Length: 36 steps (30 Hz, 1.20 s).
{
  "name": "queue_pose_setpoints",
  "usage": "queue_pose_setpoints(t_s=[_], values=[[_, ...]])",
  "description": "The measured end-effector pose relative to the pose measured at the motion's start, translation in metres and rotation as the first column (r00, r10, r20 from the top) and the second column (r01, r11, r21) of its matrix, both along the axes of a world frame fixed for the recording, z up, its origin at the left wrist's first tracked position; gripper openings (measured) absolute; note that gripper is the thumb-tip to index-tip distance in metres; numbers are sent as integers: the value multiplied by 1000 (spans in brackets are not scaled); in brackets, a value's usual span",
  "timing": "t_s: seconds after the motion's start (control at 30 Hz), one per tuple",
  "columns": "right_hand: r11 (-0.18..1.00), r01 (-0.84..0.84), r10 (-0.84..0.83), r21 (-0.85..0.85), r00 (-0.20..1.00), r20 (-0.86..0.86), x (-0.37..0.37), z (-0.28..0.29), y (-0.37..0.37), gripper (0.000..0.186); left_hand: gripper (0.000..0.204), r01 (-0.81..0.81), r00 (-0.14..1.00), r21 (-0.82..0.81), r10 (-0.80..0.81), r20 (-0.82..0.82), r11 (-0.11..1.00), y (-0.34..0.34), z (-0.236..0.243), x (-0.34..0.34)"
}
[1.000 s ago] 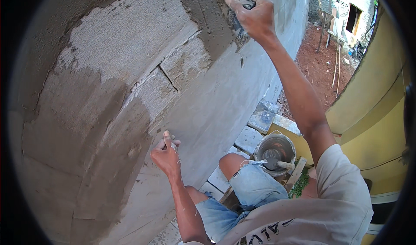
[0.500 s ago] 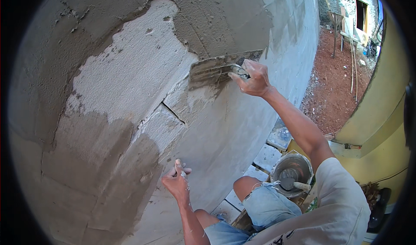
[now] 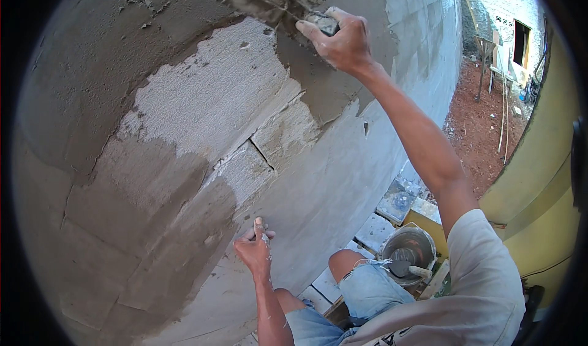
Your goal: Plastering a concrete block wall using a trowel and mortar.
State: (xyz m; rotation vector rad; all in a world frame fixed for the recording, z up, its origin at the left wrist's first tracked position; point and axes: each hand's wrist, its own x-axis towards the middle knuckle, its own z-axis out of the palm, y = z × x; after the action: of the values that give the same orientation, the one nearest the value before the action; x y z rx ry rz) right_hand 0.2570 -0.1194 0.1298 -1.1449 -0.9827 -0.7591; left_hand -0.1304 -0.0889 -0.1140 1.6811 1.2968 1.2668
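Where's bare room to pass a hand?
Across the smooth grey wall, between left hand and right forearm. Red soil between wall and poles looks mostly open. Crowded: around the bucket, by knee and blocks; also where the right hand holds a trowel.

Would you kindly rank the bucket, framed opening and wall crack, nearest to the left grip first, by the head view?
1. Wall crack, above the left grip
2. Bucket, right of the grip
3. Framed opening, far upper right
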Motion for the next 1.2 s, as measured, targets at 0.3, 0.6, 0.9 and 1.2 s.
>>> queue_pose_setpoints(t_s=[0.3, 0.6, 0.9, 1.2], values=[[970, 238, -237, -45, 971, 38, 41, 50, -18, 52, 45, 27, 1000, 35, -27, 10, 999, -3, 5, 5], [987, 158, -147, 17, 864, 481, -46, -70, -2, 34, 42, 41, 999, 29, -40, -35, 999, 0, -2, -2], [924, 373, -381, -83, 883, -275, 100, 62, -3, 56, 39, 39, 999, 72, -38, -23, 997, 0, -4, 6], [964, 265, -268, 35, 955, 128, -15, 48, 29, 57, 43, 31, 999, 54, -33, 33, 998, 1, -4, -1]])
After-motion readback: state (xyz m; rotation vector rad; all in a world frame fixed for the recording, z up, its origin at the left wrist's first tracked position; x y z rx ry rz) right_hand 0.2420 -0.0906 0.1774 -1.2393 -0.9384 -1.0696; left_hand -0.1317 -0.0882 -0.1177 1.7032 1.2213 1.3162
